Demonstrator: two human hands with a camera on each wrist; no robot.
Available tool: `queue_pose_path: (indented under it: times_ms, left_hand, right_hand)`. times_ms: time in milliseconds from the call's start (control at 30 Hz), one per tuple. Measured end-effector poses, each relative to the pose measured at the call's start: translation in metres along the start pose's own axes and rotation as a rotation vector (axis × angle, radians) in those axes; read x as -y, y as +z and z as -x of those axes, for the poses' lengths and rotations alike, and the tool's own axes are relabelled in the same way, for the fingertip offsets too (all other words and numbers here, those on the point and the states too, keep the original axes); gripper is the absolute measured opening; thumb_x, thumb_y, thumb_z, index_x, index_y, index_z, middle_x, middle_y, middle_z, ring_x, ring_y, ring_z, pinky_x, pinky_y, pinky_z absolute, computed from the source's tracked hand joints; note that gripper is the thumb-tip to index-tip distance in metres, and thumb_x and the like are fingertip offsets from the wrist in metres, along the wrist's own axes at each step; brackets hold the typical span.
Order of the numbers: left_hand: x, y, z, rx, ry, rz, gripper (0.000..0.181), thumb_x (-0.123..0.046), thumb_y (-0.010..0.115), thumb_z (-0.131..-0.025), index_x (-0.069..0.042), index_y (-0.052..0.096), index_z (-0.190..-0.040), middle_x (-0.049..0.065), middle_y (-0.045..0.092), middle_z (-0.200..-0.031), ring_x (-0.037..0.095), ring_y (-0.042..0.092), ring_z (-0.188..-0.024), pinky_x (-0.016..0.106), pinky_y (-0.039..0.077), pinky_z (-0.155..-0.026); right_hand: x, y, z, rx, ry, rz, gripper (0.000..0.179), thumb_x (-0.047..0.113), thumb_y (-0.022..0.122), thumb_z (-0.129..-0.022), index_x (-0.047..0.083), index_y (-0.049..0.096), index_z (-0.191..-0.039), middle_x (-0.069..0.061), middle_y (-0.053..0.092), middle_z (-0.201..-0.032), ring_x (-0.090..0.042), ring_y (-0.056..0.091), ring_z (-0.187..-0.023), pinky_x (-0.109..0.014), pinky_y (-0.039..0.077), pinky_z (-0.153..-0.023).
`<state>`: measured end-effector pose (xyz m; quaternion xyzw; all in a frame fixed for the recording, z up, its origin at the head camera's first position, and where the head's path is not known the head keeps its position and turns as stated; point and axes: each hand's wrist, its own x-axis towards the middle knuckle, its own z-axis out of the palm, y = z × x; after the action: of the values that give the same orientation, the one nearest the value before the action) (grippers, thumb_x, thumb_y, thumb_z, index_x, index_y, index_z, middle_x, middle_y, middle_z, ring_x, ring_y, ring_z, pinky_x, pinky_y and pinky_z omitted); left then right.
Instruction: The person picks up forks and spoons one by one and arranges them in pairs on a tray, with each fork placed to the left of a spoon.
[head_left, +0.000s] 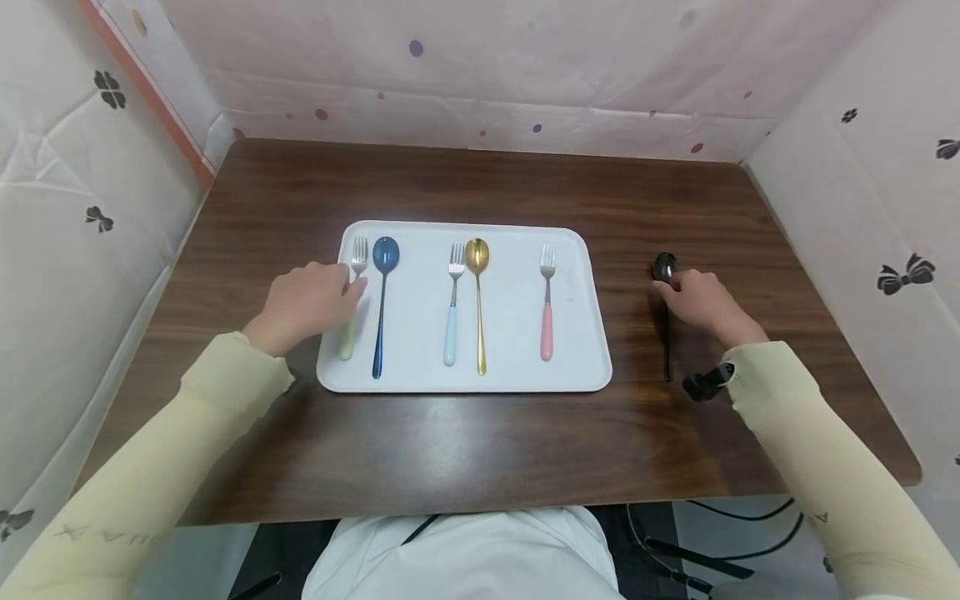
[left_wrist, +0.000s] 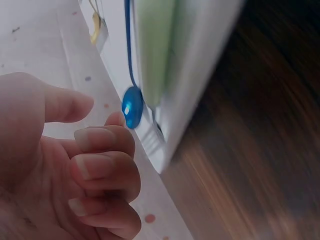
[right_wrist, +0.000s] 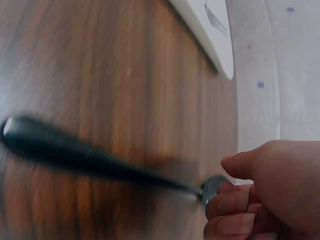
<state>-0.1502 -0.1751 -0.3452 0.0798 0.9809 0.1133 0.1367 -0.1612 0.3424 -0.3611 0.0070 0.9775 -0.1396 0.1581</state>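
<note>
My left hand (head_left: 311,304) hovers at the tray's left side, over the green-handled fork (head_left: 347,342), thumb apart from the loosely curled fingers. In the left wrist view nothing lies between them. Beside that fork lies a blue spoon (head_left: 379,308), its bowl (left_wrist: 132,107) beyond my fingertips. To the right of the tray, my right hand (head_left: 701,304) holds a black spoon (head_left: 667,354) around the neck near its bowl. Its long dark handle (right_wrist: 90,155) points back toward me; my fingers partly hide the bowl, so the exact contact is hard to see.
A white tray (head_left: 513,371) also bears a light-blue-handled fork (head_left: 451,333), a gold spoon (head_left: 481,317) and a pink-handled fork (head_left: 547,329). It sits on a brown wooden table (head_left: 450,450). Pale patterned sheets (head_left: 480,75) surround the table's back and sides.
</note>
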Motion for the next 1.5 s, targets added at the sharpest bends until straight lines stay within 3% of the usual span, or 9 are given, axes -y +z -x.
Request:
queue_pose_path:
  times_ms: [233,300,400,667,900,1067,1500]
  left_hand:
    - [0.018,0.000,0.003,0.016,-0.051,0.004,0.040,-0.037,0.041,-0.099,0.000,0.057,-0.094,0.013,0.052,-0.069,0.026,0.050,-0.060,0.034,0.037,-0.051]
    - [0.023,0.001,0.002,0.032,-0.066,-0.005,0.042,-0.038,0.042,-0.098,0.001,0.058,-0.098,0.014,0.054,-0.072,0.027,0.052,-0.062,0.035,0.038,-0.052]
    - [0.028,0.006,-0.001,0.053,-0.078,-0.010,0.044,-0.039,0.042,-0.098,0.002,0.058,-0.102,0.015,0.056,-0.075,0.028,0.053,-0.066,0.036,0.039,-0.054]
    - [0.035,0.015,-0.005,0.081,-0.075,0.011,0.041,-0.036,0.039,-0.098,0.000,0.058,-0.097,0.013,0.054,-0.071,0.026,0.051,-0.062,0.035,0.038,-0.053]
    - [0.031,0.015,-0.007,0.071,-0.048,0.015,0.038,-0.031,0.037,-0.098,0.001,0.057,-0.101,0.013,0.053,-0.072,0.026,0.050,-0.061,0.034,0.039,-0.053]
    - [0.030,0.017,-0.008,0.068,-0.036,0.014,0.038,-0.029,0.037,-0.099,0.002,0.057,-0.106,0.013,0.053,-0.072,0.025,0.051,-0.061,0.033,0.040,-0.055]
    - [0.031,0.011,-0.010,0.136,-0.048,0.047,0.040,-0.029,0.037,-0.099,0.004,0.054,-0.113,0.015,0.056,-0.080,0.027,0.054,-0.069,0.035,0.042,-0.059]
  right_hand:
    - [-0.016,0.003,0.003,0.068,0.047,0.056,0.051,0.044,0.029,-0.103,0.001,0.050,-0.085,-0.013,0.046,-0.070,-0.027,0.047,-0.066,-0.038,0.037,-0.059]
    - [-0.018,0.003,0.004,0.087,0.056,0.064,0.058,0.045,0.026,-0.103,-0.005,0.054,-0.100,-0.025,0.055,-0.086,-0.036,0.053,-0.079,-0.045,0.043,-0.066]
    - [-0.018,0.004,0.003,0.115,0.069,0.054,0.065,0.047,0.020,-0.103,-0.008,0.050,-0.118,-0.032,0.054,-0.105,-0.041,0.053,-0.093,-0.051,0.042,-0.074]
    - [-0.010,0.009,-0.001,0.088,0.041,0.048,0.056,0.037,0.025,-0.104,-0.008,0.046,-0.130,-0.031,0.055,-0.111,-0.039,0.054,-0.094,-0.052,0.044,-0.077]
    - [-0.011,0.012,-0.002,0.062,0.028,0.052,0.043,0.033,0.030,-0.104,-0.004,0.051,-0.109,-0.020,0.054,-0.087,-0.029,0.050,-0.075,-0.039,0.039,-0.062]
    - [-0.012,0.011,-0.002,0.038,0.010,0.077,0.034,0.027,0.032,-0.103,-0.001,0.049,-0.094,-0.015,0.048,-0.078,-0.028,0.049,-0.070,-0.036,0.038,-0.059]
    - [0.001,0.006,-0.005,0.049,-0.041,0.069,0.026,0.021,0.035,-0.103,-0.001,0.047,-0.096,-0.013,0.048,-0.076,-0.025,0.049,-0.068,-0.034,0.038,-0.058]
